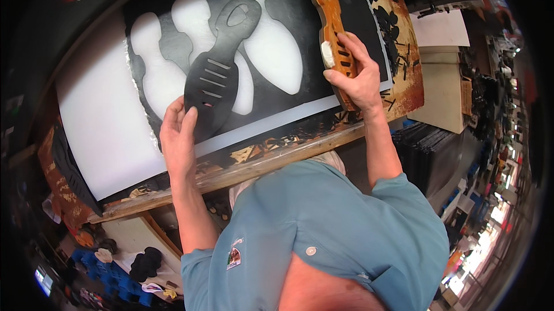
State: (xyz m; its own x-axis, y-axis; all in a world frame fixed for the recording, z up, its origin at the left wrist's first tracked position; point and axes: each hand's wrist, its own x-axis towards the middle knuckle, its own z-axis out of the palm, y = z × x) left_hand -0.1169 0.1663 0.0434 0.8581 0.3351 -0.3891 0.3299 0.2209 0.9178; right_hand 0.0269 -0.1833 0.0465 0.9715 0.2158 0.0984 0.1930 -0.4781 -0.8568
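My left hand [179,138] is closed on the lower end of a black shoe-upper-shaped cutout [229,42], pinching it between thumb and fingers. The piece has an oval hole at its far end and several slots across its wider part. On the right, my right hand [360,83] grips an orange-brown cutting die [330,8] of similar outline, with slots through it and a white patch on its side. Under both lies a black sheet [283,8] with several matching openings, through which white shows.
A white board [95,126] lies under the sheet on a wooden-edged table [288,153]. Black scraps [388,22] litter the worn brown surface at the right. A stack of black sheets [430,152] stands below right; blue crates [115,279] are at lower left.
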